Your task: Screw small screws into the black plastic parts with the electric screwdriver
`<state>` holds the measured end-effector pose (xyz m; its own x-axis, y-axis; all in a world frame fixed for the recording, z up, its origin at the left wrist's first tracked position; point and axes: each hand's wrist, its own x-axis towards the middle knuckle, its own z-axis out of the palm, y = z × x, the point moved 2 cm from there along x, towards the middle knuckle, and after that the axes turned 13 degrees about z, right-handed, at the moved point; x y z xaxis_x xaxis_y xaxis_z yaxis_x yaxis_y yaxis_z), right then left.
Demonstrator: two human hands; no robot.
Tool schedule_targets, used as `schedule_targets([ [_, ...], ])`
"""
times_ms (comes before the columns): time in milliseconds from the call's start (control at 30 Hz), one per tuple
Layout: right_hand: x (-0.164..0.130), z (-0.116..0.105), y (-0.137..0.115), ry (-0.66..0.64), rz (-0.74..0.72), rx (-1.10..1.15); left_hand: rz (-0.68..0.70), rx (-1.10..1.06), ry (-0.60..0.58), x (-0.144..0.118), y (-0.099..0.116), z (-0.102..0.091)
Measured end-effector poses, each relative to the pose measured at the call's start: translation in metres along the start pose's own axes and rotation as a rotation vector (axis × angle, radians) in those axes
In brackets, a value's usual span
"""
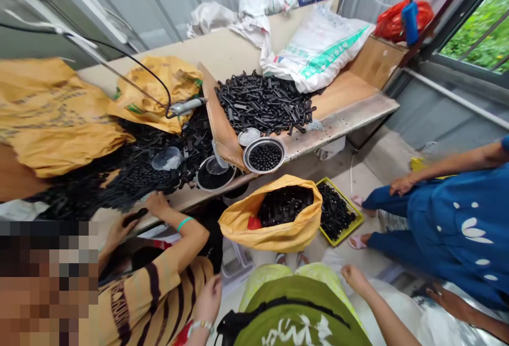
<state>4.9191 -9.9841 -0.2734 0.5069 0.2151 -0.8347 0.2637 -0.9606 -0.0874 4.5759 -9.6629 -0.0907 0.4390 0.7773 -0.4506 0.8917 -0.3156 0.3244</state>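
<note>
The left hand hangs loosely curled beside a co-worker's striped sleeve, and I cannot tell whether it holds anything. The right hand lies slack and empty. At its 11 o'clock a yellow sack of black parts slumps open by the feet, where a knee's nudge could spill it. I count one sack, one yellow crate at its 3 o'clock, and two metal bowls at 12.

Black plastic parts piled up, yellow sacks, a white sack with green print, a yellow crate. Co-worker's shirt is yellow with dark stripes, maybe brown; another wears blue clothes with white marks.
</note>
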Motion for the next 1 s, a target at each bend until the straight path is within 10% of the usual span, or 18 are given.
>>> schedule_targets([
  [267,-0.032,0.020,0.039,-0.024,0.094,-0.020,0.554,0.132,-0.141,0.104,0.139,0.023],
  [467,-0.060,0.027,0.065,-0.001,0.176,0.093,0.753,0.190,-0.456,0.074,0.191,0.072],
  [633,-0.081,0.040,0.070,0.033,0.270,0.267,0.974,0.098,-0.481,0.018,0.178,0.064],
  [767,-0.089,0.023,0.042,0.102,0.254,0.463,0.844,0.070,-0.230,0.041,0.134,0.016],
  [900,-0.075,-0.021,-0.043,0.240,0.112,0.690,0.493,0.166,0.141,0.098,0.100,-0.037],
  [1000,-0.054,-0.047,-0.129,0.321,-0.037,0.844,0.398,0.223,0.163,0.143,0.104,-0.041],
])
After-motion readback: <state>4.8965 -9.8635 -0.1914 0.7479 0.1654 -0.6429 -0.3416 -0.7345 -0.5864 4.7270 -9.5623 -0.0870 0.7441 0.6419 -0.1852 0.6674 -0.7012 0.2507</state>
